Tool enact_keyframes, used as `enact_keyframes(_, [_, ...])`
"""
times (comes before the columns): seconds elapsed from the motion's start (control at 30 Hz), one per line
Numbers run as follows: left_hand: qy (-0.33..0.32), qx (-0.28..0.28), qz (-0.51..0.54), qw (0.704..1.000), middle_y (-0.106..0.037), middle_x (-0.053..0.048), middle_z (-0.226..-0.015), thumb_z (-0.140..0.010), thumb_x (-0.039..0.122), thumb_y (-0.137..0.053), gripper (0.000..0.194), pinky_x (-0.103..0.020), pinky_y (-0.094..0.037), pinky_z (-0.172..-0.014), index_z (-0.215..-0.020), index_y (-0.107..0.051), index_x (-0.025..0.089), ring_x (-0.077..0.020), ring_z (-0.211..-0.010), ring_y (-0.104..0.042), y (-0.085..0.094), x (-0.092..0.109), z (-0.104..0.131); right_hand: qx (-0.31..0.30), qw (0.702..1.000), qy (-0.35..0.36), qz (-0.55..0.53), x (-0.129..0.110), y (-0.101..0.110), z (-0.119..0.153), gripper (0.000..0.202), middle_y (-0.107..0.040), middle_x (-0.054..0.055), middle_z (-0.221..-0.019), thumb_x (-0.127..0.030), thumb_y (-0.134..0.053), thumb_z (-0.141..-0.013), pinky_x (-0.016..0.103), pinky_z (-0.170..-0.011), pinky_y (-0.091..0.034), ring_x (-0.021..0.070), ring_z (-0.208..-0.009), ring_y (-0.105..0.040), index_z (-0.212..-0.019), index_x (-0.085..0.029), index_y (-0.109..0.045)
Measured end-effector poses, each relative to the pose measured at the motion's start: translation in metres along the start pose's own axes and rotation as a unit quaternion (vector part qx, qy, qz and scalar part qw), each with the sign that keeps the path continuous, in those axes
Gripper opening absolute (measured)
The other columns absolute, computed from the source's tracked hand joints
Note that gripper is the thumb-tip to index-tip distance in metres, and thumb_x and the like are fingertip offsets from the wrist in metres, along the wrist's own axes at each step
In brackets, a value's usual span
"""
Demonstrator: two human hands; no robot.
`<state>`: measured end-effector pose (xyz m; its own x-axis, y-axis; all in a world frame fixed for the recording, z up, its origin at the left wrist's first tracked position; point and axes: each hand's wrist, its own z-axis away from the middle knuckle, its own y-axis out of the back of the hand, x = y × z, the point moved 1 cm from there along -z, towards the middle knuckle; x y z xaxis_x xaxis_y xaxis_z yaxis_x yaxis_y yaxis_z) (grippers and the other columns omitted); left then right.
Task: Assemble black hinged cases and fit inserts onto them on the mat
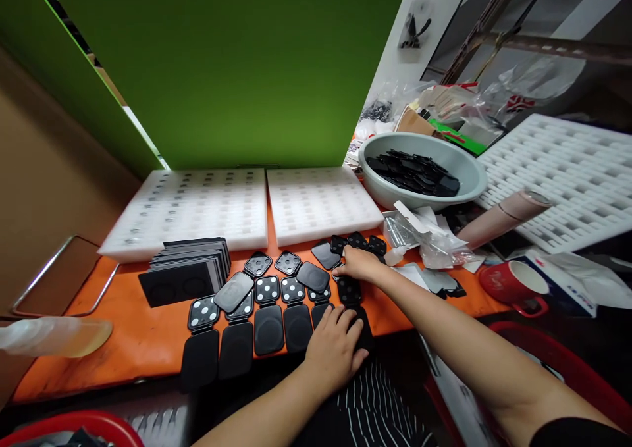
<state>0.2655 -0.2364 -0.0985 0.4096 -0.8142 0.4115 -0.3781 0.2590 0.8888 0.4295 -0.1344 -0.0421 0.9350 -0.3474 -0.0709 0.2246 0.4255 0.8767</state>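
Observation:
My left hand [334, 345] lies palm down with fingers spread over the black square lids at the table's front edge. My right hand [364, 264] reaches in from the right, its thumb and fingers closed at a cluster of small black square pieces; what is between the fingertips is hidden. A row of hinged black cases lies unfolded in front of me, such as the case [269, 329] with white dots on its upper half. Loose smooth black plates, like this plate [313, 277], rest on some of them. A black dotted piece [349, 290] lies just below my right hand.
Behind stand two white foam trays [316, 203] and a stack of dark cards [185, 272]. At right are a grey basin [419, 190] of black pieces, a pink bottle [503, 218] and a red mug [513, 282]. A clear bottle [54, 336] lies at left.

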Motion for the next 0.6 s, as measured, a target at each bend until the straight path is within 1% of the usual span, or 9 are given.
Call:
enact_keyframes(0.1, [0.001, 0.005, -0.003, 1.000, -0.054, -0.006, -0.125, -0.083, 0.049, -0.054, 0.049, -0.046, -0.031, -0.106, -0.124, -0.051, 0.023, -0.0256, -0.120, -0.042, 0.000, 0.001, 0.000, 0.025, 0.999, 0.008, -0.039, 0.006, -0.005, -0.004, 0.053, -0.066, 0.017, -0.106, -0.046, -0.070, -0.067, 0.032, -0.072, -0.044, 0.0309, -0.098, -0.062, -0.106, -0.012, -0.056])
enact_keyframes(0.2, [0.000, 0.010, 0.001, 1.000, -0.054, -0.005, -0.125, -0.083, 0.048, -0.055, 0.049, -0.045, -0.031, -0.106, -0.124, -0.051, 0.022, -0.0253, -0.120, -0.043, -0.001, 0.001, 0.001, 0.051, 0.995, 0.016, -0.080, 0.009, -0.006, -0.005, 0.042, -0.068, 0.012, -0.101, -0.041, -0.068, -0.071, 0.027, -0.069, -0.043, 0.0255, -0.092, -0.063, -0.101, -0.013, -0.059])
enact_keyframes(0.3, [0.000, 0.014, 0.006, 1.000, -0.055, -0.006, -0.125, -0.083, 0.048, -0.055, 0.049, -0.045, -0.031, -0.105, -0.124, -0.051, 0.022, -0.0259, -0.120, -0.044, -0.002, 0.000, 0.002, 0.074, 0.993, 0.023, -0.093, 0.007, 0.001, -0.005, 0.025, -0.069, 0.008, -0.097, -0.037, -0.059, -0.079, 0.025, -0.070, -0.041, 0.0210, -0.090, -0.063, -0.093, -0.017, -0.063])
enact_keyframes(0.37, [0.002, 0.015, 0.008, 1.000, -0.055, -0.006, -0.126, -0.083, 0.049, -0.054, 0.049, -0.046, -0.032, -0.105, -0.123, -0.052, 0.022, -0.0264, -0.120, -0.045, -0.003, 0.000, 0.002, 0.105, 0.989, 0.032, -0.095, 0.006, 0.008, -0.002, 0.022, -0.068, 0.008, -0.100, -0.035, -0.053, -0.084, 0.025, -0.072, -0.040, 0.0211, -0.095, -0.061, -0.091, -0.018, -0.065])
enact_keyframes(0.43, [0.005, 0.014, 0.008, 1.000, -0.055, -0.006, -0.126, -0.083, 0.049, -0.054, 0.049, -0.046, -0.031, -0.105, -0.123, -0.052, 0.022, -0.0268, -0.121, -0.044, -0.003, 0.000, 0.002, 0.144, 0.984, 0.045, -0.092, 0.008, 0.017, 0.006, 0.023, -0.067, 0.008, -0.101, -0.035, -0.049, -0.087, 0.026, -0.073, -0.038, 0.0217, -0.097, -0.059, -0.091, -0.019, -0.065])
enact_keyframes(0.47, [0.011, 0.015, 0.006, 1.000, -0.055, -0.006, -0.127, -0.083, 0.049, -0.054, 0.048, -0.047, -0.031, -0.106, -0.123, -0.052, 0.022, -0.0273, -0.122, -0.043, -0.003, -0.001, 0.001, 0.162, 0.981, 0.052, -0.092, 0.012, 0.021, 0.012, 0.023, -0.067, 0.008, -0.099, -0.036, -0.048, -0.087, 0.026, -0.071, -0.038, 0.0215, -0.094, -0.060, -0.091, -0.019, -0.064])
enact_keyframes(0.53, [0.032, 0.014, 0.002, 0.999, -0.054, -0.006, -0.128, -0.084, 0.046, -0.054, 0.047, -0.050, -0.031, -0.105, -0.124, -0.052, 0.021, -0.0288, -0.123, -0.043, -0.002, -0.002, -0.001, 0.186, 0.976, 0.059, -0.094, 0.025, 0.032, 0.029, 0.022, -0.068, 0.006, -0.090, -0.037, -0.049, -0.086, 0.025, -0.067, -0.037, 0.0201, -0.085, -0.061, -0.092, -0.020, -0.062])
enact_keyframes(0.6, [0.056, 0.010, 0.002, 0.998, -0.054, -0.007, -0.128, -0.084, 0.043, -0.054, 0.047, -0.052, -0.031, -0.104, -0.124, -0.051, 0.020, -0.0299, -0.121, -0.043, 0.000, -0.003, -0.004, 0.187, 0.976, 0.064, -0.093, 0.046, 0.045, 0.049, 0.021, -0.067, 0.004, -0.084, -0.039, -0.054, -0.083, 0.024, -0.062, -0.036, 0.0185, -0.077, -0.060, -0.089, -0.020, -0.060])
